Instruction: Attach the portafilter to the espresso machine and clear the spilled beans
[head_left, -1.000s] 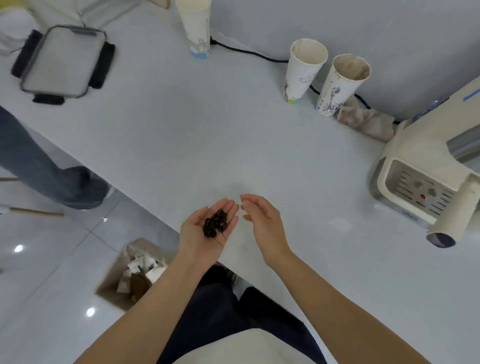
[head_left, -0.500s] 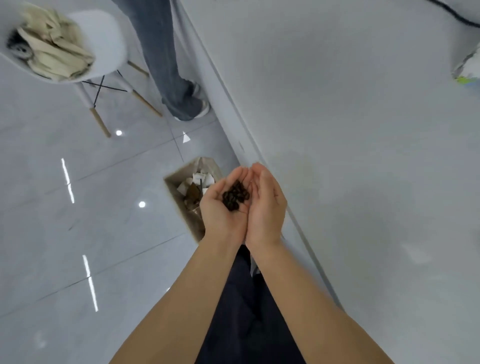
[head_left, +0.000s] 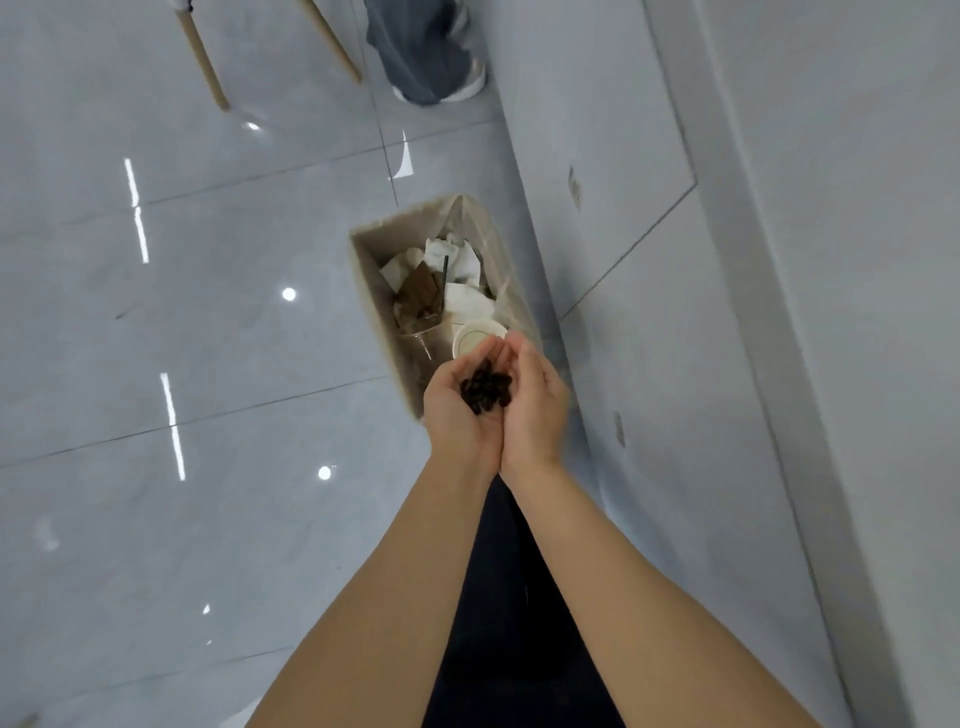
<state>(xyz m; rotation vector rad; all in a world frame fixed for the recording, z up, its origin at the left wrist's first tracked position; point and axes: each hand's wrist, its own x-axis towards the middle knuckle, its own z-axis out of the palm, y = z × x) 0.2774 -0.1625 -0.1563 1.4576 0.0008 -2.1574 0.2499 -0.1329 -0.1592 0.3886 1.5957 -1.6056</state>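
**A:** Where are the beans right now?

**B:** You have them cupped in both hands. Your left hand (head_left: 457, 410) and right hand (head_left: 535, 405) are pressed together along their inner edges, palms up, fingers curled into a shallow bowl. The dark coffee beans (head_left: 485, 391) lie in a small heap in the hollow where the two palms meet, mostly on the left palm.

**A:** So neither hand is clenched?

**B:** No. Both are half-curled and cradling the beans, not gripping them. Your fingertips point away from you and nearly touch at the far end.

**A:** And what is under your hands?

**B:** The trash bin (head_left: 374, 291), a tan rectangular one with a clear liner, standing on the glossy tiled floor (head_left: 156, 338) just beside the grey cabinet front (head_left: 649, 260) below the counter (head_left: 857, 208). Your hands are held over the bin's near end. Inside it you can see crumpled white paper (head_left: 457, 260), a brown scrap, a dark straw and a white paper cup (head_left: 475, 335) lying just beyond your fingertips.

**A:** Anything else around?

**B:** At the top edge, another person's trouser leg and shoe (head_left: 431, 57) and two wooden chair legs (head_left: 202, 62). The espresso machine and portafilter are out of this view.
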